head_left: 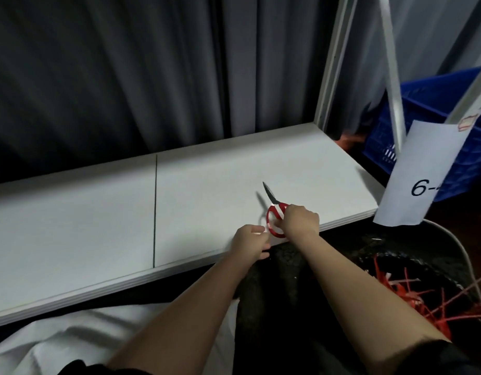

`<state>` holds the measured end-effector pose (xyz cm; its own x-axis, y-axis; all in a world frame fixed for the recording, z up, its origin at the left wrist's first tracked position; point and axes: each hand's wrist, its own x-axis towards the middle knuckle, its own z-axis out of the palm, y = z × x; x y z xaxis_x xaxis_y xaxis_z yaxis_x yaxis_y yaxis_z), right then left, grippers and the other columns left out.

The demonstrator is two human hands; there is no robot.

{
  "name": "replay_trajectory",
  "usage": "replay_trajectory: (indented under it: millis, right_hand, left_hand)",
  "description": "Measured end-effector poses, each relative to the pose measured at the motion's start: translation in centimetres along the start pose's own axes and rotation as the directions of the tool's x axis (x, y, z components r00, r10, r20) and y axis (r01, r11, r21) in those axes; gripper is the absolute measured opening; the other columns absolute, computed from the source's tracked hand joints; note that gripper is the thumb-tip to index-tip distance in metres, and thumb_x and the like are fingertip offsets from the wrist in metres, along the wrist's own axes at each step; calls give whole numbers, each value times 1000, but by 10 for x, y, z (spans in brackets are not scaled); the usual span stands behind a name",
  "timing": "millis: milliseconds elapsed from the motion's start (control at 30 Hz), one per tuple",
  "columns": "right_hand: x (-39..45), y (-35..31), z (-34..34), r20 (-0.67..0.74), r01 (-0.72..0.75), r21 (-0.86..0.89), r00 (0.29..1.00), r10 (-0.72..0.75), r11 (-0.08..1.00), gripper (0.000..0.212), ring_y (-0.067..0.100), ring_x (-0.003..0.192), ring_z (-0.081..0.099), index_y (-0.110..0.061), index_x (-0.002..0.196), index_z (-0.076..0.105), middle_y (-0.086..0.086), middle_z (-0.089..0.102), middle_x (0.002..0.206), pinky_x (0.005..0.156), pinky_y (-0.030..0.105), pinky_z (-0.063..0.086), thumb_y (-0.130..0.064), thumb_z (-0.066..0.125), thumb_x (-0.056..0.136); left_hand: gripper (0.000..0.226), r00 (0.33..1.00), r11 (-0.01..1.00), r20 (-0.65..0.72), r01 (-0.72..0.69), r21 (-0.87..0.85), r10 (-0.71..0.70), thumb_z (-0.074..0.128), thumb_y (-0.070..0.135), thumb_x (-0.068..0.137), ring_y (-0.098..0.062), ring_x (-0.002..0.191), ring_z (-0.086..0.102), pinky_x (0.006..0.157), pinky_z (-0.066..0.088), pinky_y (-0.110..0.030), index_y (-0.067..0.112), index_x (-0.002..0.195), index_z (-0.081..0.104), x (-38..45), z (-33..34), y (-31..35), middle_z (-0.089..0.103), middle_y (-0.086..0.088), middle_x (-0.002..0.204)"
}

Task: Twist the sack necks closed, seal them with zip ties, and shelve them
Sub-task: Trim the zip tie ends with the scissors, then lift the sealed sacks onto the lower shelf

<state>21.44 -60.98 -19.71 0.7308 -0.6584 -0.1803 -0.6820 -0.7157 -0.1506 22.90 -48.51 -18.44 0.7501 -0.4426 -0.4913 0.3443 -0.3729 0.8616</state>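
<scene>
Right hand (pixel 301 219) gripping red scissors (pixel 274 217) over shelf (pixel 98 212); left hand (pixel 250 239) loosely curled, empty.

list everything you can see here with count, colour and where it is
scissors: one, red handles, dark blades, on the shelf near its front edge, gripped by the right hand
shelf: one, white, across the middle
curtain: dark grey, behind the shelf
crate: one, blue, right of the shelf
paper label: one, white, marked "6-", hanging at right
bin: one, dark inside, lower right, holding red strips
white fabric: lower left, below the shelf
left hand: at the shelf's front edge
right hand: on the scissors
</scene>
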Motion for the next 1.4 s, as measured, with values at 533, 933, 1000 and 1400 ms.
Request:
replay_trajectory:
  millis: [533, 933, 1000, 1400]
  right_hand:
    - [31, 6, 54, -81, -74, 124, 993, 85, 989, 40, 33, 112, 56, -6, 124, 43, 13, 48, 125, 89, 37, 40, -36, 45, 98]
    - [33, 0, 64, 18, 40, 165, 999, -43, 985, 45, 33, 124, 37, -6, 136, 43, 16, 42, 134, 102, 36, 33, -29, 39, 97]
    - [33, 0, 59, 18, 19, 247, 1000, -24, 969, 44, 36, 125, 38, -6, 137, 40, 18, 41, 135, 103, 38, 33, -28, 41, 98]
    - [-26, -6, 0, -127, 170, 396, 983, -130, 902, 21, 29, 106, 59, -14, 104, 68, 10, 63, 114, 84, 31, 44, -17, 50, 92]
  left_hand:
    - [15, 998, 987, -26, -45, 154, 50, 51, 20, 91, -15, 81, 65, 78, 50, -27, 20, 78, 57, 17, -15, -18, 68, 0, 90]
    - [15, 1000, 986, -24, -13, 166, 17, 51, 20, 92, -13, 77, 63, 71, 46, -25, 19, 80, 59, 9, -25, -21, 68, -2, 92]
    - [14, 1000, 986, -15, -2, 169, 4, 51, 19, 92, -14, 76, 62, 66, 45, -24, 18, 81, 59, 6, -25, -21, 67, -2, 92]
    - [9, 997, 982, -39, -57, 178, 65, 48, 15, 95, -11, 66, 58, 59, 39, -22, 11, 96, 56, -58, -62, 34, 62, -1, 82]
